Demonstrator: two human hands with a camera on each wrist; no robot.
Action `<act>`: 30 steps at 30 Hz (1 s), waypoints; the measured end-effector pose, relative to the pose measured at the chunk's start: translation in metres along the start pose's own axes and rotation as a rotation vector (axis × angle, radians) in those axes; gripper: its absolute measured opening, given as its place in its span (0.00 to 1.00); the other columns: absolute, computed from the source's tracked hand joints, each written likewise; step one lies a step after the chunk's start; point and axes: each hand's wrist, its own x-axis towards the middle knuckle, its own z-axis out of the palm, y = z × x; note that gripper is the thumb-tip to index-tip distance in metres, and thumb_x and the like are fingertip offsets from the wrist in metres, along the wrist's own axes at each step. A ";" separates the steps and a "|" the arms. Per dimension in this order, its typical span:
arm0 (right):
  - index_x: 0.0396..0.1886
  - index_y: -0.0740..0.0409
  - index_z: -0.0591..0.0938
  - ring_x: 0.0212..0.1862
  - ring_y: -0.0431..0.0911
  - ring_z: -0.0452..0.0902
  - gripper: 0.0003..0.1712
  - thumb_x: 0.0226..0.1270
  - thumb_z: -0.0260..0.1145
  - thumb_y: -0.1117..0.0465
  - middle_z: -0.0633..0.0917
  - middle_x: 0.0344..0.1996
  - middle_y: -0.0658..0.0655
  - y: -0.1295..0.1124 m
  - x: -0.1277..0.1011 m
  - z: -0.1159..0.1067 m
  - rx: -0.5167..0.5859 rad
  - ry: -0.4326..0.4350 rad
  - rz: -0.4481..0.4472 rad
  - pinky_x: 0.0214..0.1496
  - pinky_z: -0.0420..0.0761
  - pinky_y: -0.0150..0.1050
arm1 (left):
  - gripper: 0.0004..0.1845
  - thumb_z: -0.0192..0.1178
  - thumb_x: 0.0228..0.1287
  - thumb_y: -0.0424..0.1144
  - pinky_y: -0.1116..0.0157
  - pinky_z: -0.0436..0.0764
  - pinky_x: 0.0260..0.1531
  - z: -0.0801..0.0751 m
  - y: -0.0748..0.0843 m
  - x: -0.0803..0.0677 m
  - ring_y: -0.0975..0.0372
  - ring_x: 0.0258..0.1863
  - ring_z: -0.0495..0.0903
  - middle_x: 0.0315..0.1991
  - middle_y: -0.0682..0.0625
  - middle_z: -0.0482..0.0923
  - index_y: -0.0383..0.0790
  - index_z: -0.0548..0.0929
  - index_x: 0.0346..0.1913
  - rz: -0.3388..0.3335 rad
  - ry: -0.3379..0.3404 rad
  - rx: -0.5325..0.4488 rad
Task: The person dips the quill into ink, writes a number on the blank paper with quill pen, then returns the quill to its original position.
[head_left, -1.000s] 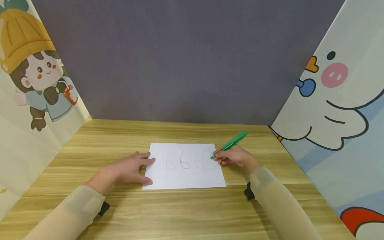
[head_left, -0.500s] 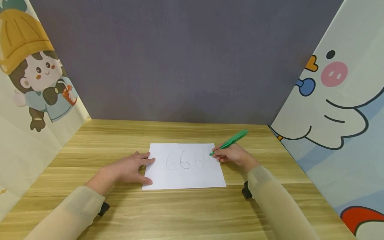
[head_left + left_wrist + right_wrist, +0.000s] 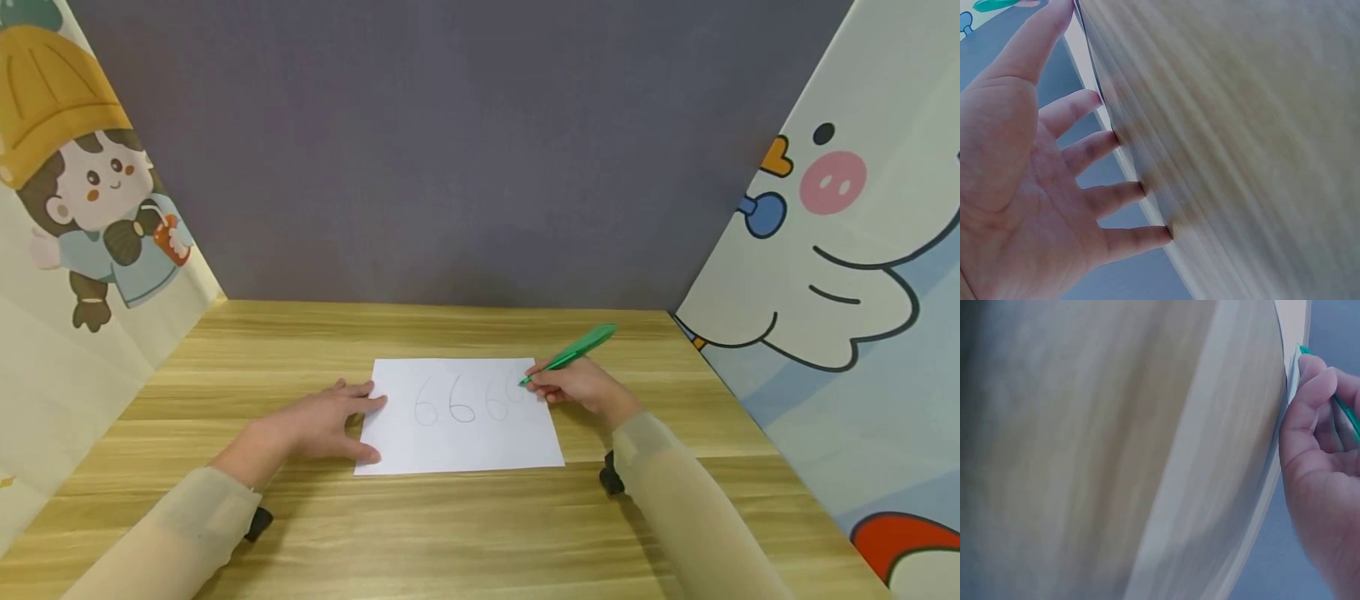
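Note:
A white sheet of paper (image 3: 457,448) lies on the wooden table, bearing a row of handwritten 6-shaped figures; the second is darkest, the others faint. My left hand (image 3: 322,423) rests at the sheet's left edge, fingers spread, with thumb and fingertips on the paper. In the left wrist view its fingers (image 3: 1085,153) extend straight down to the tabletop. My right hand (image 3: 581,385) pinches a green pen (image 3: 581,346) at the sheet's upper right, its tip at the rightmost faint figure. The right wrist view shows thumb and fingers closed round the pen (image 3: 1347,414).
The wood-grain tabletop (image 3: 420,533) surrounds the sheet. A dark grey panel (image 3: 450,150) stands behind it. Cartoon-printed panels flank it, with a child in a yellow hat (image 3: 67,100) on the left and a white figure (image 3: 847,292) on the right.
The right hand and green pen have shifted slightly left and up the sheet, and a faint round stroke shows at the rightmost figure. The left hand has stayed in place.

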 end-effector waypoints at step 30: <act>0.66 0.67 0.86 0.41 0.40 0.89 0.21 0.83 0.68 0.59 0.94 0.48 0.58 -0.004 0.003 0.005 -0.025 0.010 -0.004 0.43 0.89 0.31 | 0.52 0.78 0.61 0.66 0.24 0.60 0.78 0.001 0.000 0.000 0.23 0.84 0.51 0.88 0.35 0.58 0.45 0.72 0.83 -0.016 0.005 0.003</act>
